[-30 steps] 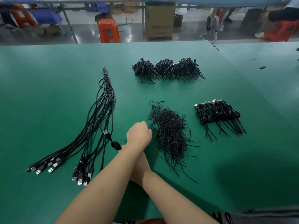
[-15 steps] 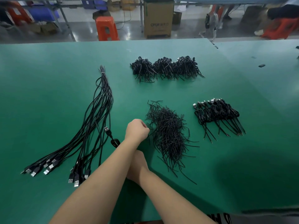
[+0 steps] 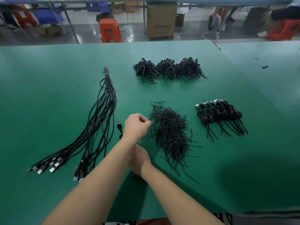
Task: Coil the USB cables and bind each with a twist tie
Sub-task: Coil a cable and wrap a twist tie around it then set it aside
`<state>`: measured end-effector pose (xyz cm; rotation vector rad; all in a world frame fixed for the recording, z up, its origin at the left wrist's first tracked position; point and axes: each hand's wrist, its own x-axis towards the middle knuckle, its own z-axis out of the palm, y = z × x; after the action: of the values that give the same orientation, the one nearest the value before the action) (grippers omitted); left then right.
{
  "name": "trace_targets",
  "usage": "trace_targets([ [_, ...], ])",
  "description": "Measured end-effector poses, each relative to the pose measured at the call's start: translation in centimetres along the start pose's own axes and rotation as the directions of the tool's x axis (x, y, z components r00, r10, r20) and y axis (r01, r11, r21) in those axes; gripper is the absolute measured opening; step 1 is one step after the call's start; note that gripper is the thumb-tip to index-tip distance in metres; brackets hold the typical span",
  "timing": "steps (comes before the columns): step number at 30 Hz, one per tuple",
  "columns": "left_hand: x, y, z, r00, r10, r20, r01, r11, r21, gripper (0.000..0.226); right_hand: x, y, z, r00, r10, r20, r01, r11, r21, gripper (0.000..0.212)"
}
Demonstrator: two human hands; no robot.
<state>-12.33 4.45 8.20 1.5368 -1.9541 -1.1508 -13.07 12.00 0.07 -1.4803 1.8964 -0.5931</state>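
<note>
We're sliding left hand (image 3: 137, 127) right vs a sec ago, curled fingertips now pinching at edge of twist tie pile (image 3: 170, 135), probs grabbing one. Right hand (image 3: 139, 159) tucked under left arm, can't tell its grip; coiled cable's plug (image 3: 119, 124) poking out beside it. Loose cables (image 3: 100, 120) waiting left on counter (image 3: 48, 78), tying next imo.
</note>
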Motion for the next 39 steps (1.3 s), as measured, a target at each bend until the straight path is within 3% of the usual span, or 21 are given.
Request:
trace_targets([
  [8,-2.9,0.7,-5.4,0.963,0.203,-0.179,-0.238,0.950,-0.203,0.007,0.1,-0.4,-0.1,0.984,0.112,-0.139,-0.069,0.957,0.281,0.036],
  [12,-2.6,-3.1,-8.0,0.935,0.105,-0.339,-0.188,0.956,-0.225,0.007,-0.3,0.0,0.0,0.972,0.092,-0.217,-0.007,0.932,0.364,0.035],
  [16,-2.3,-7.9,-6.5,0.972,-0.113,-0.207,0.061,0.968,-0.243,0.008,-0.3,0.1,0.2,0.972,0.069,-0.226,0.016,0.936,0.352,0.032],
  [20,-2.8,-10.4,-3.8,0.977,-0.170,-0.130,0.148,0.975,-0.163,0.012,-0.3,0.2,0.3,0.970,0.011,-0.244,0.062,0.955,0.290,0.028],
  [27,-3.2,-10.6,-2.6,0.996,-0.023,-0.088,0.022,1.000,-0.012,0.024,-0.1,0.3,0.1,0.977,0.014,-0.214,0.049,0.957,0.286,0.030],
  [36,-3.4,-10.7,-3.5,0.990,0.140,-0.014,-0.136,0.979,0.149,0.012,0.0,0.4,-0.5,0.982,0.101,-0.160,-0.024,0.906,0.422,0.036],
  [39,-3.3,-11.0,-4.1,0.983,0.171,-0.060,-0.152,0.958,0.241,0.011,0.0,0.5,-0.7,0.979,0.132,-0.155,-0.040,0.871,0.489,0.035],
])
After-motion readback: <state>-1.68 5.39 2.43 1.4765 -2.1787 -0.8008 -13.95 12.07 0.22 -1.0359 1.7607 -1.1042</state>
